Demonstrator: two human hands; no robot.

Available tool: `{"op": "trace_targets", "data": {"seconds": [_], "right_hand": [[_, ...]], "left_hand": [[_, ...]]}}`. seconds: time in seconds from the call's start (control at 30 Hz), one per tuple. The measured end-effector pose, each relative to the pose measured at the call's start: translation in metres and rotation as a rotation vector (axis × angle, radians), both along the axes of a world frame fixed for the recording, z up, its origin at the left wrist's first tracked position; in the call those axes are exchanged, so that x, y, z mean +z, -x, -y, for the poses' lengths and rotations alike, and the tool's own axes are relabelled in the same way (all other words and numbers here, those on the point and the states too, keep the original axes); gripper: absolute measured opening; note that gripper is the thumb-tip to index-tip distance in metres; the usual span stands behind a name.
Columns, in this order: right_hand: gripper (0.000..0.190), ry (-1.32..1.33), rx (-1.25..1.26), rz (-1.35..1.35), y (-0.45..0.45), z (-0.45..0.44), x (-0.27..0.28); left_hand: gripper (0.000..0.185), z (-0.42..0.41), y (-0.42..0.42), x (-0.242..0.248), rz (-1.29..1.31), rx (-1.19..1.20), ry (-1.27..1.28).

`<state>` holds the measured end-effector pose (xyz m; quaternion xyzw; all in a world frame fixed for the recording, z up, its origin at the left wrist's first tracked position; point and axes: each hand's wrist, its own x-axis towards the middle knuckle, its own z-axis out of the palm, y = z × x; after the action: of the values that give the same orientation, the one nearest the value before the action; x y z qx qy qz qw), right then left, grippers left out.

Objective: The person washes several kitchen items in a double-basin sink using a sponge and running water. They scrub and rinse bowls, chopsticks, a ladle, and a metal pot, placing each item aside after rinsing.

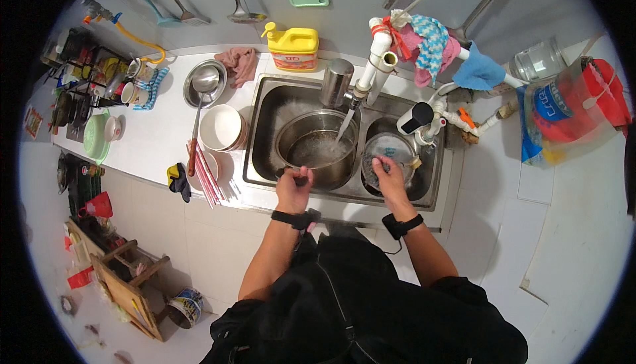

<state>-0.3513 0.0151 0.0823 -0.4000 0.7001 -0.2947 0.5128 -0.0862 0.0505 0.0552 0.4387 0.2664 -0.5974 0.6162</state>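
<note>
My left hand [294,185] is closed around the black handle [301,181] of a stainless steel pot [285,148], which sits tilted in the left basin [263,110]. Water [344,128] runs from the tap into the pot and splashes on the water inside. In my right hand [392,180] is a grey steel wool scourer [370,169], held over the right basin [431,185]. Beneath it lies a round, pale, shiny thing [392,145] with blue-green marks, perhaps a lid; my hand covers part of it.
Left of the sink stand stacked white bowls [218,126], chopsticks [206,175] across another bowl, and a ladle [204,80] in a metal basin [189,96]. Behind are a yellow detergent jug [293,48] and a steel cylinder [338,83]. White pipes [378,48] carrying cloths rise beside the tap.
</note>
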Motion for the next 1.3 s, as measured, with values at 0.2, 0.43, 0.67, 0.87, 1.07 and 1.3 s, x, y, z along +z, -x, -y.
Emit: {"op": "trace_targets", "data": {"seconds": [0.2, 0.43, 0.67, 0.87, 1.07, 1.3], "right_hand": [[0.079, -0.344, -0.083, 0.247, -0.047, 0.012, -0.017], [0.058, -0.297, -0.045, 0.119, -0.058, 0.043, -0.048], [0.04, 0.097, 0.397, -0.297, -0.048, 0.099, -0.036], [0.053, 0.249, 0.665, -0.262, -0.044, 0.125, -0.003], [0.049, 0.145, 0.654, -0.214, -0.033, 0.147, -0.024], [0.043, 0.272, 0.591, -0.136, -0.017, 0.151, -0.069]], "left_hand": [[0.054, -0.026, 0.062, 0.019, 0.138, 0.059, 0.124], [0.042, -0.04, 0.079, 0.039, 0.201, -0.043, 0.145], [0.068, -0.039, -0.046, -0.008, 0.577, -0.326, 0.07], [0.082, 0.05, -0.113, -0.052, 1.39, -0.646, 0.243], [0.039, 0.091, -0.113, -0.023, 0.796, -1.038, 0.302], [0.017, 0.04, -0.074, 0.016, 0.528, -0.83, 0.28]]}}
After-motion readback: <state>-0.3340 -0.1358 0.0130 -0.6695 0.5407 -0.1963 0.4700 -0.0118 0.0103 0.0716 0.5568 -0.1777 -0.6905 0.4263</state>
